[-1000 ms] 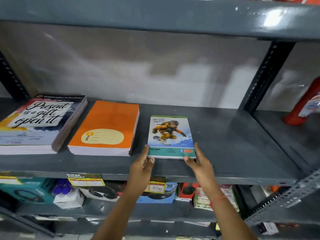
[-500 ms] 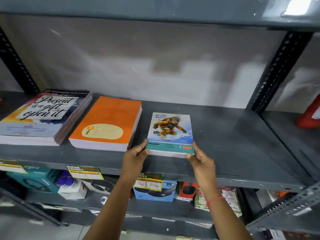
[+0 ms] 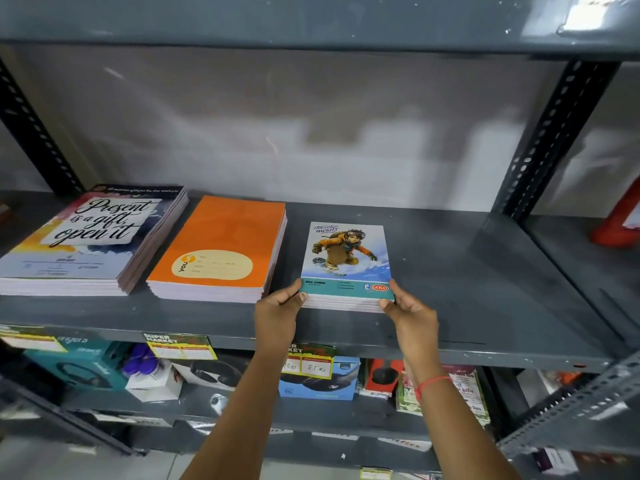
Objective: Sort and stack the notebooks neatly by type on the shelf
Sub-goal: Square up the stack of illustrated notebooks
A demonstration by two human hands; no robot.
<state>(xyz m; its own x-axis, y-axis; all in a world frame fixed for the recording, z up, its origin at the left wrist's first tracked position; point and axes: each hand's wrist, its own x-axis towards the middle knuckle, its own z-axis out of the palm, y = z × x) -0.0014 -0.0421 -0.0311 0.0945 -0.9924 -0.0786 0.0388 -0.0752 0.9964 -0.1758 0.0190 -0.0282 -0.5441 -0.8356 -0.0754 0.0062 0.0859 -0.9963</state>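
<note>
Three notebook stacks lie on the grey shelf (image 3: 467,271). At the far left is a stack with a "Present is a gift, open it" cover (image 3: 90,237). An orange stack (image 3: 221,247) lies beside it. To its right is a smaller stack with a snowboarder cover (image 3: 346,261). My left hand (image 3: 277,313) grips that stack's near left corner, thumb on the cover. My right hand (image 3: 408,313) grips its near right corner the same way. The stack rests flat on the shelf.
A black perforated upright (image 3: 550,133) stands at the back right and another (image 3: 31,123) at the back left. A red object (image 3: 620,220) sits in the neighbouring bay. The lower shelf (image 3: 242,400) holds boxed goods under price tags (image 3: 180,346). An upper shelf (image 3: 311,22) hangs overhead.
The snowboarder stack has been straightened and sits a little farther from the shelf's front edge. Both hands stay at its near corners. The camera view has shifted slightly.
</note>
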